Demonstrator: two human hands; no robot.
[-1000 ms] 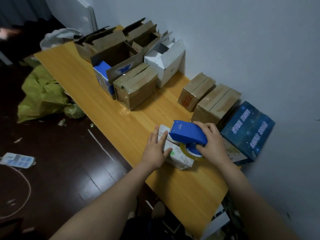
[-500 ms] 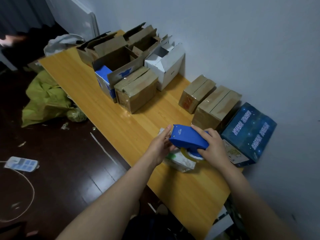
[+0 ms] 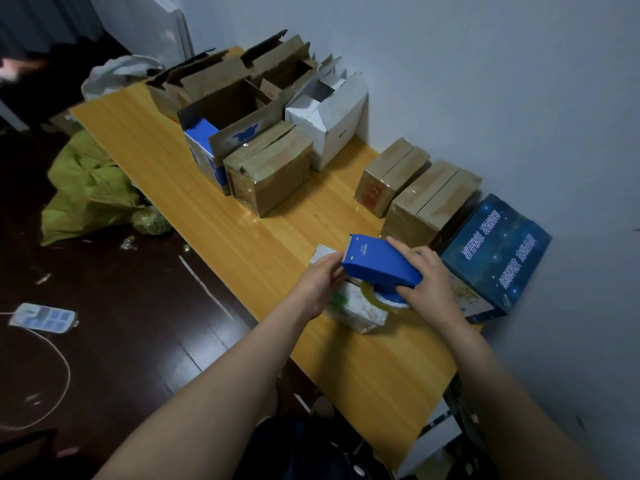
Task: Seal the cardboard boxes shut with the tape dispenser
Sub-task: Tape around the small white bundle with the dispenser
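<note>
Tape dispenser (image 3: 381, 268), gripped by the right hand (image 3: 429, 289), hides much of the white box (image 3: 363, 310); grasp of left hand (image 3: 318, 282) unclear.

The wall edge of the table (image 3: 156, 150) is obstructed end to end: open cartons (image 3: 239, 105) and a white box (image 3: 332, 126) fill the far corner with a taped box (image 3: 273, 168) in front, followed by two brown boxes (image 3: 429, 202) and a blue box (image 3: 498, 251). Passage is free along the floor-side edge and through the gap between taped box and brown boxes up to the wall. Beside the blue box, the small box (image 3: 360, 310), dispenser (image 3: 381, 265), left hand (image 3: 318, 285) and right hand (image 3: 429, 289) block the middle; bare wood lies at the near corner.
</note>
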